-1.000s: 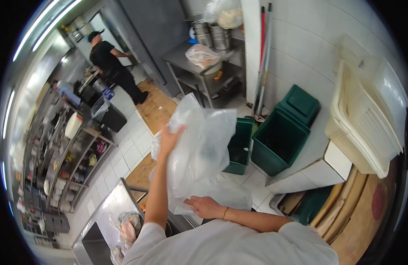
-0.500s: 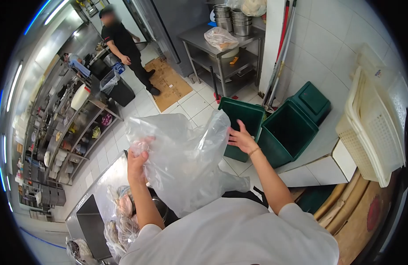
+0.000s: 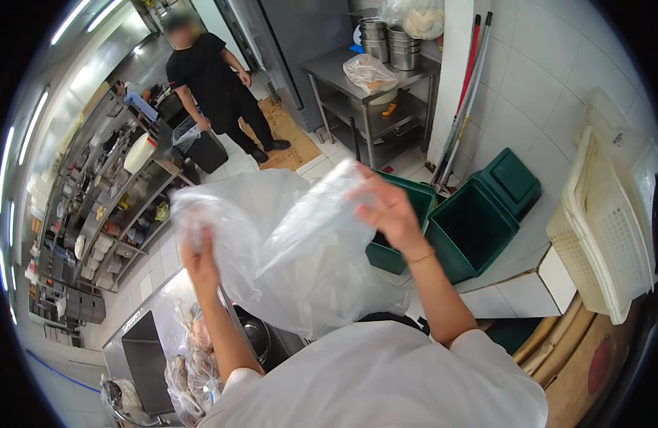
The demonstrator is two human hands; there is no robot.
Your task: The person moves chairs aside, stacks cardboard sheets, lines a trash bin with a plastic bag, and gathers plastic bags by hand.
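A large clear plastic bag (image 3: 307, 278) hangs spread out in front of my body. My left hand (image 3: 199, 250) grips its left side, the fingers partly covered by the film. On the opposite side my right hand (image 3: 392, 214) holds the bag's upper right edge between thumb and fingers, slightly blurred. The bag looks see-through, with no contents that I can make out. Below my left forearm, several filled plastic bags (image 3: 197, 360) lie on the steel sink counter (image 3: 158, 303).
Two green bins (image 3: 471, 228) stand open past my right hand. Cream plastic baskets (image 3: 593, 221) lean at the right wall. A steel table (image 3: 329, 68) carries stacked metal pots (image 3: 386, 46). A person in black (image 3: 208, 85) stands on flattened cardboard (image 3: 290, 132).
My hands have moved apart, the left one leftward and the right one up and closer, stretching the bag's mouth wider. The person in black has come nearer.
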